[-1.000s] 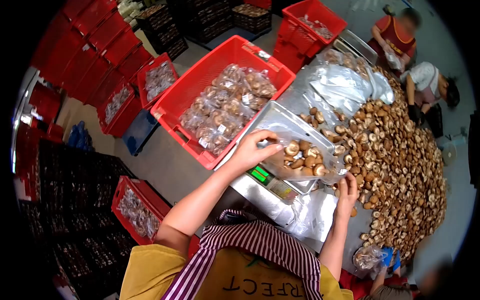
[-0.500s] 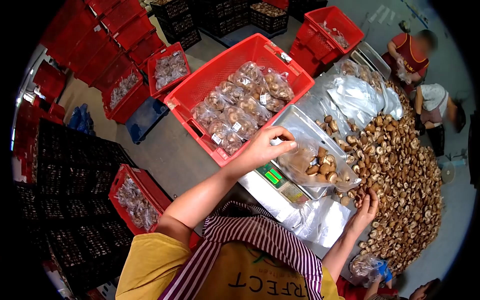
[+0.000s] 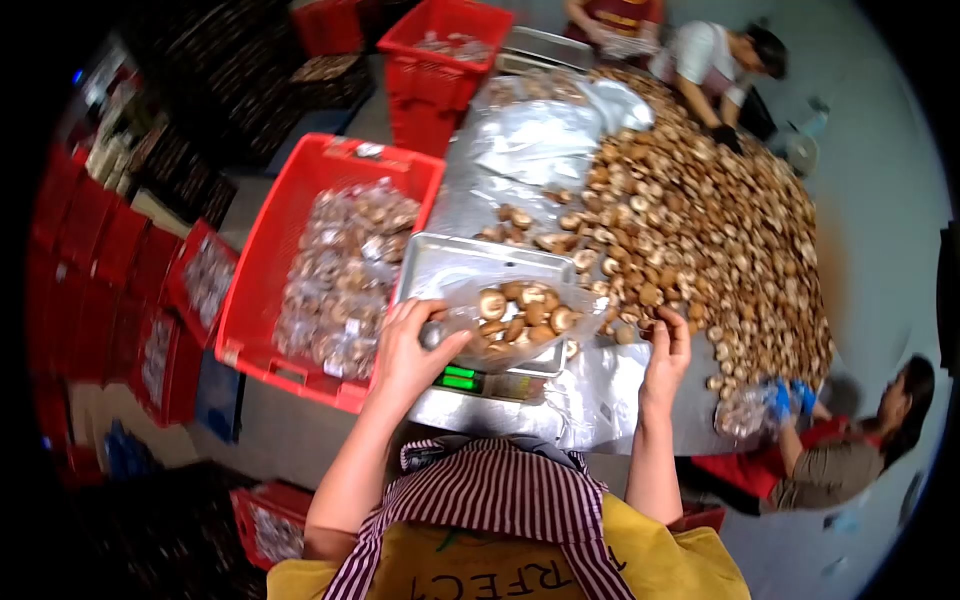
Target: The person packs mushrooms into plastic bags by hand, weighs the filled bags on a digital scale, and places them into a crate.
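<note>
A clear plastic bag of brown mushrooms (image 3: 518, 322) lies on the metal tray (image 3: 480, 254) of a scale with a lit green display (image 3: 459, 378). My left hand (image 3: 408, 350) grips the bag's near-left end between thumb and fingers. The bag's other end points right, toward the loose mushrooms. At the near edge of the big mushroom heap (image 3: 720, 230) is my right hand (image 3: 667, 355), its fingers curled in with the tips beside some mushrooms; I cannot tell what is between them.
Left of the scale stands a red crate (image 3: 262, 235) of bagged mushrooms. Empty plastic bags (image 3: 530, 145) lie behind the scale. A person in blue gloves (image 3: 790, 398) handles a bag at the right; two people work at the far side. More red crates (image 3: 440, 90) stand behind.
The view has swung to the right, and the heap sits more centrally. My left hand has come lower at the bag's end, with more mushrooms showing inside. My right hand stays by the heap.
</note>
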